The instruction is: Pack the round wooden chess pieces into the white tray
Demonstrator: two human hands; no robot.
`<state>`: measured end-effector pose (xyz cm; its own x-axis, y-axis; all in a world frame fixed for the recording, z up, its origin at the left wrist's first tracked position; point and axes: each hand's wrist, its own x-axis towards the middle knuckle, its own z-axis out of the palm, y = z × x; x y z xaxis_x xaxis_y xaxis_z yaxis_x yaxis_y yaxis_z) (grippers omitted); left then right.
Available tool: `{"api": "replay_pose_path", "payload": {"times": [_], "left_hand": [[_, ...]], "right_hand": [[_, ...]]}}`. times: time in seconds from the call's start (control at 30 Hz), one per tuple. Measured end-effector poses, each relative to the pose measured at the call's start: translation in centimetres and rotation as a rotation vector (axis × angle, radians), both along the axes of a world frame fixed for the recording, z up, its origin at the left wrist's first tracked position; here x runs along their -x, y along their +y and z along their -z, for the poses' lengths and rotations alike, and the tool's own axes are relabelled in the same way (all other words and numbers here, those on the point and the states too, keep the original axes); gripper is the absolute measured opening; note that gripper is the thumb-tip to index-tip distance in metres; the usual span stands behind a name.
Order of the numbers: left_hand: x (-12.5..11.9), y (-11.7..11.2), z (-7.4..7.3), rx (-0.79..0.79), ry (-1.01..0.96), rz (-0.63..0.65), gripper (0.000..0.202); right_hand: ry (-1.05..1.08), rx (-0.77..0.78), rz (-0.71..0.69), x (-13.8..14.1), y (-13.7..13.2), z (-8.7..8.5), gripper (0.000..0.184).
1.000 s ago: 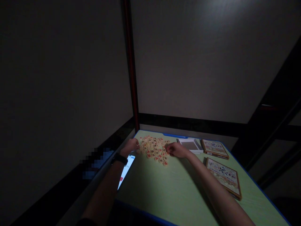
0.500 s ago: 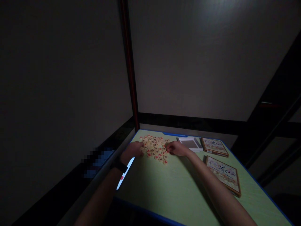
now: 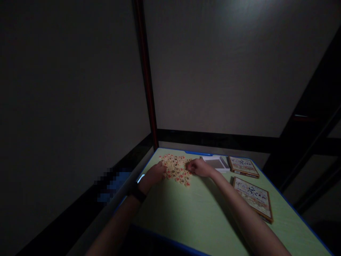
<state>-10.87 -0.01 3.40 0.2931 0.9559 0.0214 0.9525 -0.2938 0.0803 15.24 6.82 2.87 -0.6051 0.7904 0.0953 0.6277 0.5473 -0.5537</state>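
Observation:
Round pale xiangqi pieces (image 3: 176,171) with red and black characters lie in a loose cluster on the green table (image 3: 170,213). At the cluster's left edge my left hand (image 3: 156,173), with a dark band (image 3: 137,192) on its wrist, has its fingers bent down among the pieces. What lies under those fingertips is hidden. My right hand (image 3: 199,167) is at the right edge of the cluster, its fingers curled and pinched at a xiangqi piece, mostly covered by the fingertips.
Behind my right hand stands an open white tray-like box (image 3: 217,163). Two flat printed boxes lie on the right, a farther one (image 3: 243,166) and a nearer one (image 3: 253,197). A bright white object (image 3: 141,178) shows past my left wrist. Walls enclose the table's far and left sides.
My left hand has shifted right, deeper over the pieces, and its arm now covers most of the bright white object. The right hand has barely moved, slightly left.

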Motion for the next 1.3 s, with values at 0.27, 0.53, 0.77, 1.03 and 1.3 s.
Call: {"api": "replay_pose_path", "payload": {"times": [0.27, 0.53, 0.77, 1.03, 1.3], "left_hand": [[-0.6, -1.1, 0.3, 0.059, 0.025, 0.094, 0.019], [-2.5, -3.0, 0.8, 0.049, -0.159, 0.198, 0.022], [-2.8, -1.8, 0.5, 0.066, -0.22, 0.069, 0.013], [-1.9, -1.3, 1.1, 0.063, -0.185, 0.1, 0.023], [0.9, -0.5, 0.2, -0.052, -0.051, -0.014, 0.018]], "right_hand": [[-0.012, -0.043, -0.016, 0.8, -1.0, -1.3, 0.021], [-0.009, -0.035, -0.063, 1.3, -1.7, -2.2, 0.02], [-0.026, -0.045, -0.17, 3.5, -3.3, -1.3, 0.027], [-0.077, -0.192, -0.197, 6.4, -5.8, 0.0, 0.027], [-0.145, -0.226, -0.167, 6.7, -6.1, 0.3, 0.023]]}}
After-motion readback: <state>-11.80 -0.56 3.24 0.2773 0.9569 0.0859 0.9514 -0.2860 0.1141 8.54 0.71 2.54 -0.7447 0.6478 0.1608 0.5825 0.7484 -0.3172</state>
